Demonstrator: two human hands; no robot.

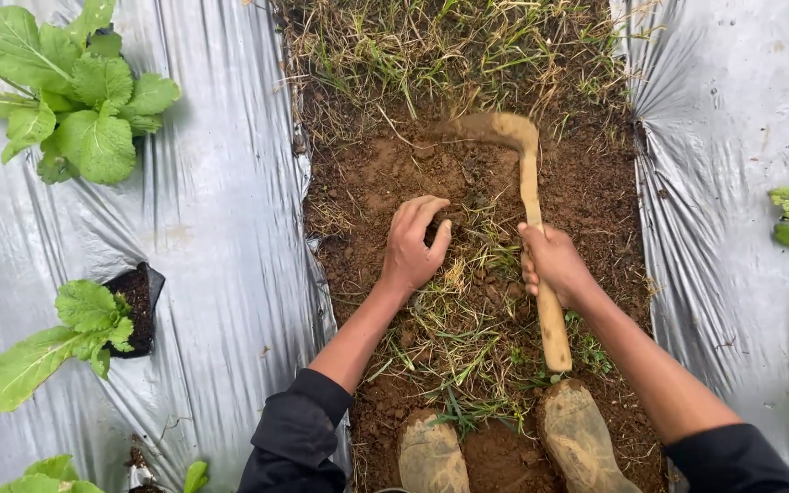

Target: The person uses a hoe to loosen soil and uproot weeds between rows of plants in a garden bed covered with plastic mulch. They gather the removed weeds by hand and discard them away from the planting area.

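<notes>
Weeding the soil strip (586, 196) btwn two sheets of silver plastic mulch (221, 228), approx. halfway by the look of it. Bare brown earth already showing mid-strip, around and just beyond the blade. Left to do: thick band of dry and green grass (449, 50) at the far end, plus a loose scatter of grass and cut stems (454, 324) near the boots (577, 434), some prob. uprooted, some maybe rooted; hard to tell which.

Left hand (413, 246) pressed to the ground, fingers curled into a small tuft or clod, clenched on it; exact contents not clear, too small and soil-coloured. Right hand (554, 265) wrapped round the wooden handle of the sickle-like hoe (530, 183), gripping mid-shaft, handle end pointing back toward the boots. Curved blade lying on the soil just ahead of the left hand, caked in dirt and blurred, so edge and shape hard to make out.

Leafy green plants (75, 100) growing through holes in the mulch on the left, well apart from the work; more leaves cut off at right edge. Boots muddy, toes only, rest out of frame. Sleeves dark, forearms bare.
</notes>
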